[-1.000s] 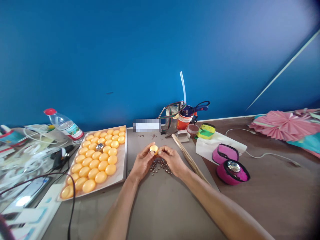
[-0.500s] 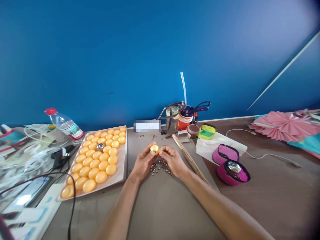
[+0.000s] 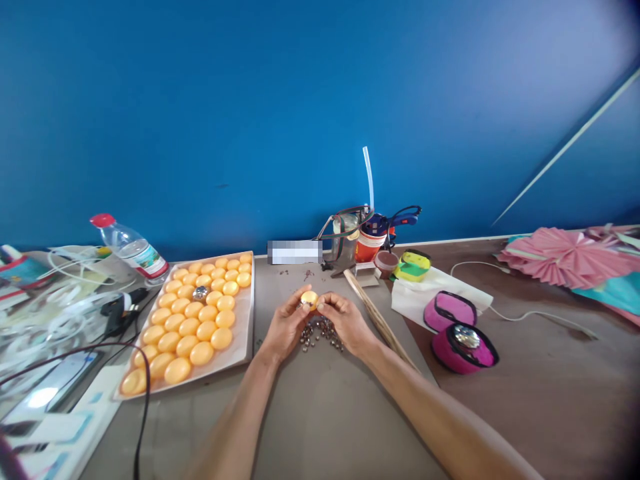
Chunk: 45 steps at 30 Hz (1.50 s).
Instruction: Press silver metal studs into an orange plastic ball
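Note:
My left hand (image 3: pixel 289 325) is closed around an orange ping-pong ball (image 3: pixel 309 298), with a few small shiny stones on its lower front. At the ball's right edge, the fingers of my right hand (image 3: pixel 343 319) are pinched together; anything between them is too small to make out. Just below both hands lies a scatter of dark, shiny loose rhinestones (image 3: pixel 320 335) on the grey mat (image 3: pixel 320 413). To the left, a white tray (image 3: pixel 243 343) holds rows of the same orange balls (image 3: pixel 189 330). Among them sits one ball covered in silvery stones (image 3: pixel 201 293).
Wooden sticks (image 3: pixel 377 320) lie right of my hands. Further right are two pink bands (image 3: pixel 463 353) and a white sheet (image 3: pixel 435 287). Behind stand a jar (image 3: pixel 345 237) and an orange-red cup (image 3: pixel 370 247). A bottle (image 3: pixel 133 250) and tangled cables crowd the left; a dark cable (image 3: pixel 147 400) runs in front.
Both hands stay in nearly the same place around the ball. The ball looks slightly turned, and the view has shifted a little.

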Each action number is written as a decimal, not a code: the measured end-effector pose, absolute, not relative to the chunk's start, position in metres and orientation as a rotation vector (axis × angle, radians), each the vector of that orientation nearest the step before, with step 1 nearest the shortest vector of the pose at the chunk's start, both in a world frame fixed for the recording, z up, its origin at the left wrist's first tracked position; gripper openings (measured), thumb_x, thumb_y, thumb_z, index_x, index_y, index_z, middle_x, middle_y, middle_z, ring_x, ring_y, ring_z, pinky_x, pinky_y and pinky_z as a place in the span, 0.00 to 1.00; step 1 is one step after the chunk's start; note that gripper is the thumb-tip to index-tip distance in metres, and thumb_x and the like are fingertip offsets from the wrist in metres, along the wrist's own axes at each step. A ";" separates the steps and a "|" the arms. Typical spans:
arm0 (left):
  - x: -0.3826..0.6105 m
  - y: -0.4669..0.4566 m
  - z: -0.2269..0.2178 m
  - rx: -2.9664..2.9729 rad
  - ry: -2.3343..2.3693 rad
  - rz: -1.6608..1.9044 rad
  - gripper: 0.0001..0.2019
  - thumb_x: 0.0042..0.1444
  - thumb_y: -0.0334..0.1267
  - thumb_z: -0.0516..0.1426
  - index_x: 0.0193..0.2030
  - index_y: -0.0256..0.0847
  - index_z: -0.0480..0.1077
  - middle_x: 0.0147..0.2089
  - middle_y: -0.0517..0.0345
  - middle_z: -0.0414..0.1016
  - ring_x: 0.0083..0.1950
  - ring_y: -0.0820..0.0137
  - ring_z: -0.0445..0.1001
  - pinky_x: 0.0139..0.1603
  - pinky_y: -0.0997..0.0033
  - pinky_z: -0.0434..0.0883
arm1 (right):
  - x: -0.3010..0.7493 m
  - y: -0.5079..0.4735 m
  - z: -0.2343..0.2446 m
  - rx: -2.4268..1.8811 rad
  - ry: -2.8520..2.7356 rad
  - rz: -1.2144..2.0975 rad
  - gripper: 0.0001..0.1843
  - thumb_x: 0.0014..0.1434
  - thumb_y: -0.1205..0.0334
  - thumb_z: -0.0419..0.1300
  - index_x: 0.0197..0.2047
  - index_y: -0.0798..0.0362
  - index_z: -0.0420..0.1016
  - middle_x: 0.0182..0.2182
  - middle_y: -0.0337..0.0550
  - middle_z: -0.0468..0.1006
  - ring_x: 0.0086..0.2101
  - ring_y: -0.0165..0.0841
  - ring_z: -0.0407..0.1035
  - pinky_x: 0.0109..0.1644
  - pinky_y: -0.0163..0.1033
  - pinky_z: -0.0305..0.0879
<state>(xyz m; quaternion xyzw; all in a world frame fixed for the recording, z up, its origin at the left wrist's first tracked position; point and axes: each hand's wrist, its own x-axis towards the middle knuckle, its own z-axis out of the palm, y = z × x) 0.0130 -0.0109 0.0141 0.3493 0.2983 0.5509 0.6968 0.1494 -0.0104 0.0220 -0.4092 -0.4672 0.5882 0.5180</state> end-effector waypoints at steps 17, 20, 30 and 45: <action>0.011 -0.011 0.006 0.899 0.812 1.209 0.22 0.48 0.38 0.62 0.52 0.42 0.69 0.41 0.56 0.74 0.42 0.68 0.70 0.49 0.66 0.65 | 0.149 -0.012 0.026 -1.144 -1.148 1.354 0.07 0.45 0.59 0.59 0.24 0.55 0.69 0.22 0.36 0.69 0.27 0.29 0.60 0.34 0.35 0.56; 0.011 -0.011 0.004 0.947 0.919 1.226 0.25 0.46 0.39 0.63 0.53 0.41 0.69 0.41 0.56 0.75 0.42 0.66 0.70 0.47 0.67 0.65 | 0.149 -0.011 0.022 -1.185 -1.170 1.317 0.07 0.46 0.59 0.59 0.24 0.54 0.69 0.21 0.36 0.69 0.27 0.29 0.60 0.33 0.35 0.57; 0.012 -0.013 0.010 1.198 1.094 1.220 0.21 0.47 0.40 0.62 0.50 0.43 0.72 0.45 0.57 0.74 0.44 0.67 0.69 0.46 0.72 0.65 | 0.144 -0.012 0.014 -1.258 -1.044 1.294 0.10 0.44 0.58 0.60 0.22 0.53 0.64 0.17 0.33 0.63 0.22 0.27 0.56 0.26 0.33 0.52; 0.007 -0.006 0.015 0.685 0.602 1.260 0.23 0.46 0.35 0.63 0.51 0.41 0.68 0.38 0.59 0.73 0.34 0.74 0.73 0.42 0.71 0.68 | 0.165 0.000 0.007 -1.199 -1.700 0.806 0.09 0.52 0.68 0.54 0.31 0.51 0.76 0.30 0.42 0.75 0.32 0.33 0.67 0.39 0.38 0.59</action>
